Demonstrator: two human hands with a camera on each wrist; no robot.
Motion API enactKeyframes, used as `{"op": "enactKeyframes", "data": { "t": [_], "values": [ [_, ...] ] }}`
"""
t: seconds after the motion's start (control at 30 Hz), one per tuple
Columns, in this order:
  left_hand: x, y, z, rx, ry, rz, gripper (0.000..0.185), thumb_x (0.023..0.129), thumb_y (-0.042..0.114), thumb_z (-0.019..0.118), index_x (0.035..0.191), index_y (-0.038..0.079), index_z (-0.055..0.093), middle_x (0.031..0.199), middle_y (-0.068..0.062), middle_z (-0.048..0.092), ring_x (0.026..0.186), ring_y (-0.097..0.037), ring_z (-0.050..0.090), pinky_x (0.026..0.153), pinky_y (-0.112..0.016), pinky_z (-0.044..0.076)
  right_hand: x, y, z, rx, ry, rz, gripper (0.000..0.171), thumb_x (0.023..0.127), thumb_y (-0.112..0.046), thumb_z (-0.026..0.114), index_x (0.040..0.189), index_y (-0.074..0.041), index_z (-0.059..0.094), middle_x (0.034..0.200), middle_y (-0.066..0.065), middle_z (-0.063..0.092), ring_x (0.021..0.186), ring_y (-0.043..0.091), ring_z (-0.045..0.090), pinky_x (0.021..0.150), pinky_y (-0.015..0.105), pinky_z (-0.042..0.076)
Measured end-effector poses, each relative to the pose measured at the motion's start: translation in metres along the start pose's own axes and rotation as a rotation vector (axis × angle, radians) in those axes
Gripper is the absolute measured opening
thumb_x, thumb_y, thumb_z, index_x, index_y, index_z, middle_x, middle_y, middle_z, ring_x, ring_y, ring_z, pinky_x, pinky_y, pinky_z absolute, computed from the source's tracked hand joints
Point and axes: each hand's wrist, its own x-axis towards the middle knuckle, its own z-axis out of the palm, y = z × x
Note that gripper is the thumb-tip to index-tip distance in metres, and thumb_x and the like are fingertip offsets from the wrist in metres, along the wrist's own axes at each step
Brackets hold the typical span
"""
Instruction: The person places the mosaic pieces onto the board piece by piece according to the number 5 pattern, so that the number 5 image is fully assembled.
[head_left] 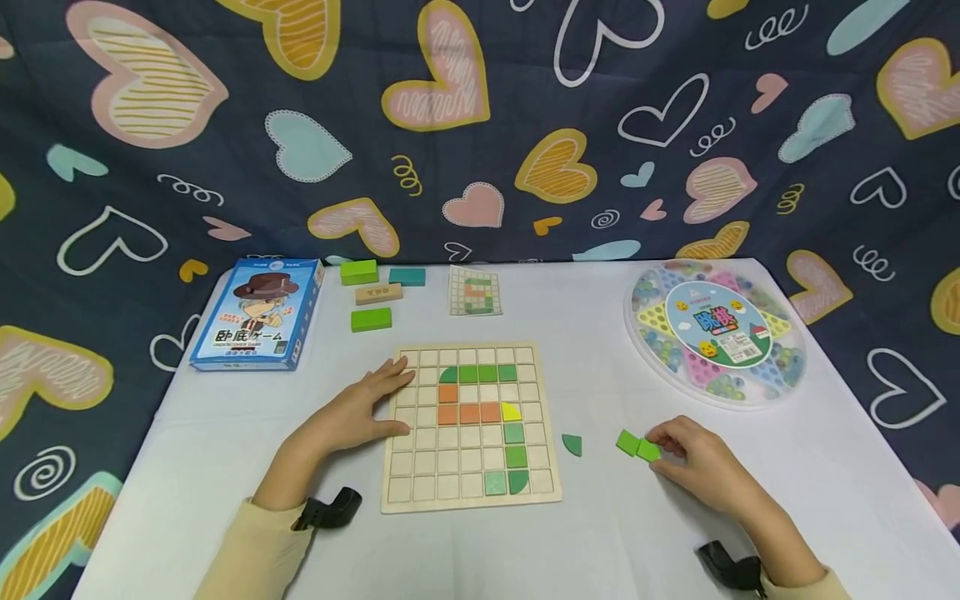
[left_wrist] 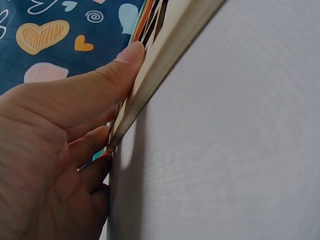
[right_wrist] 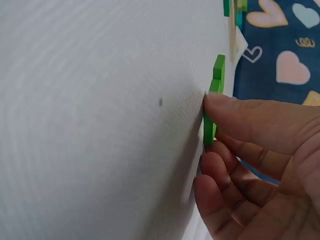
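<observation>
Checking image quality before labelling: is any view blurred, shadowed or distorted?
Head view: evenly lit and sharp, edges bowed by a wide lens. Left wrist view: left hand blurred close up, board casting a soft shadow. Right wrist view: green tiles fairly sharp, right hand soft.

Two bright green square tiles (head_left: 637,447) are seen lying flat on the white tablecloth, touching each other at a corner, so that a small diagonal step is formed. They are placed at about 3 o'clock from the wooden grid board (head_left: 420,492), well apart from its right edge. The right tile of the pair is touched by the fingertips of the right hand (head_left: 693,462). The board itself is laid flat and is partly filled with green, orange and yellow tiles; its left edge is pressed by the left hand (head_left: 360,412).
</observation>
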Motion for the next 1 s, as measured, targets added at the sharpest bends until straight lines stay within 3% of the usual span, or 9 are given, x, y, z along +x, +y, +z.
{"op": "enactKeyframes", "data": {
  "t": [0.2, 0.37, 0.47, 0.57, 0.73, 0.87, 1.0],
  "values": [
    [-0.001, 0.001, 0.0, 0.003, -0.002, 0.007, 0.081, 0.079, 0.037, 0.075, 0.146, 0.009, 0.038, 0.158, -0.009, 0.02, 0.145, -0.034, 0.015, 0.116, -0.053, 0.017, -0.003, -0.008, 0.001, -0.024, 0.078, -0.053, 0.028, 0.076, -0.006, 0.076, 0.101, -0.011, 0.065, 0.092, -0.007, 0.06, 0.079, 0.007, 0.057, 0.067, 0.023, 0.05],
    [-0.001, 0.002, -0.001, 0.005, 0.007, 0.005, 0.081, 0.078, 0.036, 0.075, 0.145, 0.009, 0.039, 0.158, -0.009, 0.021, 0.145, -0.036, 0.015, 0.116, -0.054, 0.016, 0.005, -0.038, 0.011, 0.053, 0.17, -0.233, 0.033, 0.073, -0.004, 0.078, 0.102, -0.014, 0.066, 0.095, -0.01, 0.062, 0.079, 0.009, 0.06, 0.068, 0.025, 0.053],
    [-0.001, 0.002, -0.002, 0.0, 0.005, -0.002, 0.081, 0.079, 0.037, 0.075, 0.145, 0.009, 0.039, 0.158, -0.009, 0.021, 0.145, -0.035, 0.015, 0.116, -0.054, 0.016, 0.016, -0.065, 0.024, 0.125, 0.107, -0.333, 0.032, 0.075, -0.007, 0.078, 0.104, -0.016, 0.067, 0.099, -0.011, 0.062, 0.082, 0.009, 0.06, 0.071, 0.025, 0.054],
    [-0.001, 0.002, -0.002, 0.001, 0.002, -0.005, 0.081, 0.079, 0.037, 0.075, 0.146, 0.01, 0.038, 0.158, -0.009, 0.02, 0.145, -0.036, 0.015, 0.116, -0.054, 0.016, 0.028, -0.094, 0.04, 0.163, -0.021, -0.401, 0.029, 0.079, -0.013, 0.076, 0.106, -0.017, 0.067, 0.103, -0.012, 0.061, 0.086, 0.007, 0.059, 0.075, 0.023, 0.053],
    [-0.001, 0.0, -0.001, -0.007, -0.001, -0.009, 0.081, 0.079, 0.038, 0.075, 0.146, 0.01, 0.038, 0.158, -0.008, 0.02, 0.145, -0.035, 0.014, 0.117, -0.054, 0.015, 0.048, -0.135, 0.066, 0.096, -0.211, -0.483, 0.026, 0.084, -0.023, 0.072, 0.108, -0.018, 0.067, 0.102, -0.012, 0.06, 0.087, 0.004, 0.055, 0.077, 0.019, 0.049],
    [-0.001, -0.001, -0.001, -0.017, -0.003, -0.005, 0.081, 0.079, 0.038, 0.074, 0.146, 0.011, 0.038, 0.158, -0.008, 0.02, 0.146, -0.034, 0.014, 0.117, -0.053, 0.015, 0.057, -0.152, 0.08, -0.024, -0.256, -0.539, 0.024, 0.085, -0.026, 0.071, 0.107, -0.02, 0.069, 0.1, -0.012, 0.06, 0.087, 0.0, 0.052, 0.076, 0.017, 0.048],
    [-0.002, -0.002, -0.001, -0.007, 0.002, 0.0, 0.081, 0.079, 0.037, 0.075, 0.146, 0.01, 0.038, 0.158, -0.007, 0.02, 0.145, -0.034, 0.015, 0.117, -0.053, 0.016, 0.062, -0.16, 0.087, -0.104, -0.244, -0.578, 0.022, 0.083, -0.023, 0.07, 0.105, -0.019, 0.069, 0.097, -0.01, 0.059, 0.087, 0.001, 0.052, 0.076, 0.017, 0.048]
  ]
}}
